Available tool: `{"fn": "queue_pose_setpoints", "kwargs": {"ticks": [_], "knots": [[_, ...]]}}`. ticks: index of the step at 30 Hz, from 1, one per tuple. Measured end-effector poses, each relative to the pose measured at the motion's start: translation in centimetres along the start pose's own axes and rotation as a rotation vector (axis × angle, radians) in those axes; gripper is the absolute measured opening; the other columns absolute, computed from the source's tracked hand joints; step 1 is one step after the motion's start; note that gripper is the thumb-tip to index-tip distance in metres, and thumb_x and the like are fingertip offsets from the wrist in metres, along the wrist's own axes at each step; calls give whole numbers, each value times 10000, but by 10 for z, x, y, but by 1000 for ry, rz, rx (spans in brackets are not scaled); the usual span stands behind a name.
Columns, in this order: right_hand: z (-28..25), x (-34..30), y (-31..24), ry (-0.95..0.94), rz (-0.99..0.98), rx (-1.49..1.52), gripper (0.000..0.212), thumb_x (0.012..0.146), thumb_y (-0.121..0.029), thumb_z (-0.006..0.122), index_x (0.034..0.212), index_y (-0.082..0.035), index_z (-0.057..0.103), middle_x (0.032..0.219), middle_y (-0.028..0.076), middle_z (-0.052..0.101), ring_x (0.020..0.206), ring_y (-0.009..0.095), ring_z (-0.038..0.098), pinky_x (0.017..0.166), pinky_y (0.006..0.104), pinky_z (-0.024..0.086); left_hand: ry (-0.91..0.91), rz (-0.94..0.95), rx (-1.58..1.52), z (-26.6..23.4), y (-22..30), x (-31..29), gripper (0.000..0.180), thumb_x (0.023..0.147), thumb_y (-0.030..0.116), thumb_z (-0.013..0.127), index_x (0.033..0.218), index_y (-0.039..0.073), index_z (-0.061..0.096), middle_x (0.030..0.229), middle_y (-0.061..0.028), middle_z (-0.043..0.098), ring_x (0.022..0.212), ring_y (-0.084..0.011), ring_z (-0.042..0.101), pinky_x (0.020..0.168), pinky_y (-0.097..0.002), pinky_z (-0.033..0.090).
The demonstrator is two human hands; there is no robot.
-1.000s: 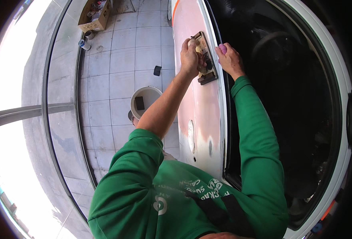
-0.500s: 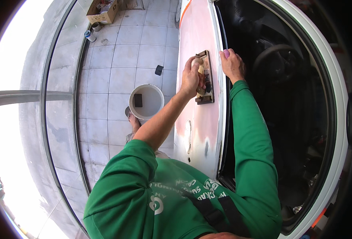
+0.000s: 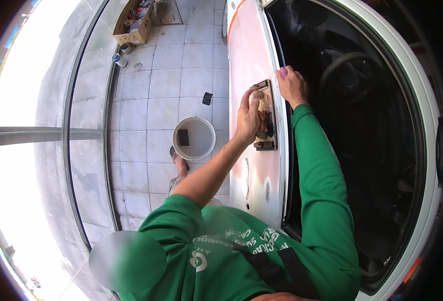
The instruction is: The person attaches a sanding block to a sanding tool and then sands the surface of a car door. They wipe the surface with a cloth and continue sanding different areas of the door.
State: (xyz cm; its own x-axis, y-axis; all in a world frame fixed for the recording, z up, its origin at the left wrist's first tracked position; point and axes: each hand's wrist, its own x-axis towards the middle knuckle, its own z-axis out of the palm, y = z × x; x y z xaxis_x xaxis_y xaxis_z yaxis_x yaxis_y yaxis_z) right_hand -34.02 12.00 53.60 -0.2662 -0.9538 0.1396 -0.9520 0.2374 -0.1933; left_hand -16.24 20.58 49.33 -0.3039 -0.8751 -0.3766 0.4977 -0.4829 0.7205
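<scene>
My left hand [image 3: 250, 118] is closed around the rounded handle of a long hand sander [image 3: 265, 103] with a clamp at each end. The sander lies lengthwise on the pinkish, patchy outer skin of a white car door [image 3: 254, 55], ahead of the door handle recess [image 3: 245, 178]. To its right, my right hand [image 3: 293, 89] rests at the window opening beside the door's upper edge. Its fingers close on a small pink-purple piece [image 3: 283, 72], mostly covered; I cannot make out whether it is a sponge.
On the tiled floor left of the door stands a white bucket [image 3: 212, 138] of cloudy liquid with a dark block [image 3: 183, 137] in it. Another small dark block [image 3: 207, 98] lies beyond. Farther off are a can [image 3: 119, 60] and a cardboard box [image 3: 140, 36]. A steering wheel [image 3: 349, 70] shows inside the car.
The sander in my left hand has slid a little toward me along the door. My right hand keeps about the same place. The whole view has shifted slightly.
</scene>
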Motion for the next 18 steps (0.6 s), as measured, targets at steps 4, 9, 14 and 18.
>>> {"fn": "queue_pose_setpoints", "kwargs": {"ticks": [4, 9, 14, 18], "knots": [[-4, -5, -3, -9, -17, -6, 359, 1024, -440, 604, 1099, -95, 670, 1068, 224, 734, 1029, 438, 713, 872, 537, 583, -26, 52, 1, -7, -34, -65, 541, 1129, 297, 474, 1615, 125, 309, 640, -10, 536, 406, -87, 472, 359, -267, 434], [-10, 0, -23, -18, -37, 27, 360, 1029, -433, 597, 1112, -90, 665, 1066, 229, 730, 1044, 452, 702, 891, 546, 574, 29, 95, 40, -23, 41, 94, 497, 1113, 276, 452, 1576, 116, 370, 591, -9, 457, 428, -107, 458, 407, -313, 458], [-9, -3, -7, -56, 26, 1, 374, 1036, -429, 589, 1143, -77, 656, 1105, 231, 720, 1069, 445, 692, 940, 549, 554, -38, 14, -75, 1, 3, 21, 507, 1111, 266, 476, 1585, 140, 345, 608, -29, 453, 425, -142, 457, 412, -351, 475], [-14, -2, -12, -77, 22, 5, 388, 1029, -445, 592, 1162, -87, 660, 1119, 225, 723, 1078, 439, 692, 933, 546, 557, 14, 254, 226, -3, -58, -69, 569, 1121, 290, 519, 1628, 114, 328, 1192, -80, 649, 790, -63, 595, 704, -215, 527]]}}
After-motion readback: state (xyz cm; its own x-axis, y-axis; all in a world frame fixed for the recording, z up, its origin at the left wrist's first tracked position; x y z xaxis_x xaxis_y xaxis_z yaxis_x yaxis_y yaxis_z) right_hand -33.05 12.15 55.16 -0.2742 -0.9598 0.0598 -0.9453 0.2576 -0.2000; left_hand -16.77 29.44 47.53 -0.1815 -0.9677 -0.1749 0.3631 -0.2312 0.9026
